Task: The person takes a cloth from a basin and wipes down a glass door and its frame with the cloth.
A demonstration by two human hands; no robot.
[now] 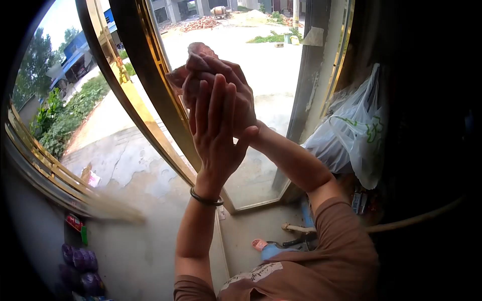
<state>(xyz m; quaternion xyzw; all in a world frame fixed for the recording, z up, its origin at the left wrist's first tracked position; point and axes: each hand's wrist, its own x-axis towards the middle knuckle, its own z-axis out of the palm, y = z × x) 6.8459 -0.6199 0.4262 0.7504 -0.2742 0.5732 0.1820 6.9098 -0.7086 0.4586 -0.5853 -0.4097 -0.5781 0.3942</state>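
Both my arms are raised in front of a glass door (271, 150) with a dark and gold frame. My right hand (233, 88) has its fingers wrapped round a crumpled pinkish-brown cloth (201, 49), which sticks out above and to the left of the fingers. In front of it is my left hand (216, 113), its fingers stretched upward and its thumb out to the right, overlapping the right hand. A dark bangle (206, 199) circles the left wrist. The hands hide part of the cloth.
White plastic bags (351, 130) hang at the right beside the door. Purple packages (80, 263) are stacked at the lower left. A wooden stick (416, 219) crosses the lower right. Outside are paving, plants and a brick pile (200, 23).
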